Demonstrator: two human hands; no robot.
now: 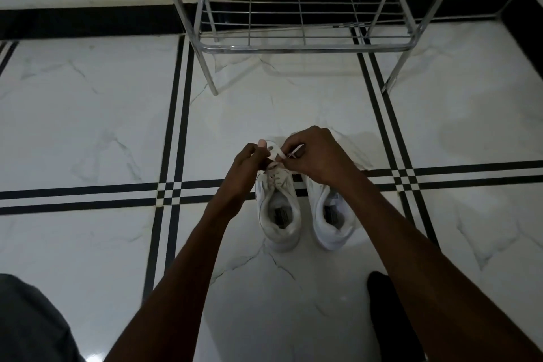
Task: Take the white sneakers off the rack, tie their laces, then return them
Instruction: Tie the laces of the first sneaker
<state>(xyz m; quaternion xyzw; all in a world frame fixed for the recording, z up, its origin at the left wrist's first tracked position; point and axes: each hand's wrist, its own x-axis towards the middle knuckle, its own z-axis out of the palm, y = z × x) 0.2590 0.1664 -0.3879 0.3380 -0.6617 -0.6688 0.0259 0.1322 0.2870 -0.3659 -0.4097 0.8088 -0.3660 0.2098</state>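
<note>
Two white sneakers stand side by side on the marble floor, heels toward me: the left sneaker (277, 211) and the right sneaker (333, 214). Both hands work above the left sneaker's tongue. My left hand (249, 163) pinches a loop of white lace (276, 153). My right hand (316, 154) grips the other lace end beside it and covers the toe of the right sneaker. The toes of both shoes are mostly hidden by my hands.
A chrome wire shoe rack (305, 47) stands just beyond the sneakers, its lower shelf bare. Black stripe inlays (176, 126) cross the white floor. My grey-clad knee (32, 323) is at bottom left, a dark foot (388, 308) at bottom right.
</note>
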